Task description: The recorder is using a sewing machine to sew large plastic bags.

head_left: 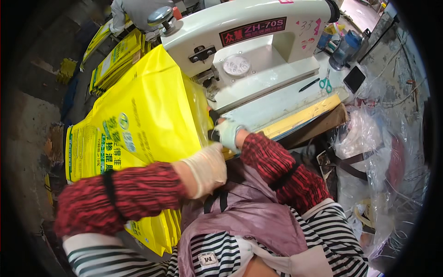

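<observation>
A large yellow printed bag stands slanted on the left, its upper right edge against the needle area of a white sewing machine. My right hand, in a pale glove with dark fingertips, is closed on the bag's right edge just below the machine's needle area. Close beside it, my left hand, in a whitish glove, looks closed at the bag's lower right edge; its fingers are turned away and slightly blurred. More yellow bags lie stacked behind and under this one.
On the machine table lie teal-handled scissors, a black pen and a phone, with a blue-lidded bottle behind. Clear plastic wrapping heaps at the right. Another stack of yellow bags and a person in grey are beyond.
</observation>
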The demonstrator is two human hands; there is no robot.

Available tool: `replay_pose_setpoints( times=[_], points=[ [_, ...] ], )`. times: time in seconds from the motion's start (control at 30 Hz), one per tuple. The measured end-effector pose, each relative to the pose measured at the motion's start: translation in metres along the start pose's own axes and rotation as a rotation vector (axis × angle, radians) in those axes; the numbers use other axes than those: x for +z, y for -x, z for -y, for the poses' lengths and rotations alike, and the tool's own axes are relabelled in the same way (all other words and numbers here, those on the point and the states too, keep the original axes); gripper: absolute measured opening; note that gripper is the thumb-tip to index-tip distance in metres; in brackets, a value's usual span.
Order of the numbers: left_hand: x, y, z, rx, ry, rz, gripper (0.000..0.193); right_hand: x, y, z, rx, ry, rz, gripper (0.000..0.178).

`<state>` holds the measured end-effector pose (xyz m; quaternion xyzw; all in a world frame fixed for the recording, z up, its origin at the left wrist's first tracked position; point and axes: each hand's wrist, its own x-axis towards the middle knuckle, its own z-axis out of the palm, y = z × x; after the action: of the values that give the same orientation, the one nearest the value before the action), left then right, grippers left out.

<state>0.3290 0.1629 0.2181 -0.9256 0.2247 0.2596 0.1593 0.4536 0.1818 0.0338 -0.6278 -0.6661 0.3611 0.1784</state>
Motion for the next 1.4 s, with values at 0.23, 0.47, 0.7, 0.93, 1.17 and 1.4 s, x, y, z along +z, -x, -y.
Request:
replay_pose_setpoints(
  times=[0.23,0.47,0.7,0.93,1.17,1.4],
  points=[
    [0.026,0.021,0.035,-0.098,0.432,0.048,0.023,-0.005,0.036,0.061,0.773,-0.57,-0.029,0.067],
    [-0.02,0.047,0.052,-0.222,0.236,0.147,0.015,-0.046,0.006,0.07,0.526,-0.12,-0.331,0.044],
    [0.025,-0.01,0.015,-0.06,0.609,-0.117,0.024,-0.006,0.035,0.045,0.235,0.055,-0.183,0.054],
    [-0.054,0.054,0.088,-0.582,0.163,0.185,0.013,-0.049,-0.005,0.068,0.661,-0.318,-0.178,0.058],
    [0.044,-0.025,-0.006,-0.244,0.633,-0.222,0.02,-0.027,-0.016,0.048,0.352,0.114,0.041,0.034],
    [-0.037,0.006,0.042,-0.247,0.278,0.077,0.02,-0.014,0.018,0.049,0.44,-0.131,-0.026,0.057]
  ],
)
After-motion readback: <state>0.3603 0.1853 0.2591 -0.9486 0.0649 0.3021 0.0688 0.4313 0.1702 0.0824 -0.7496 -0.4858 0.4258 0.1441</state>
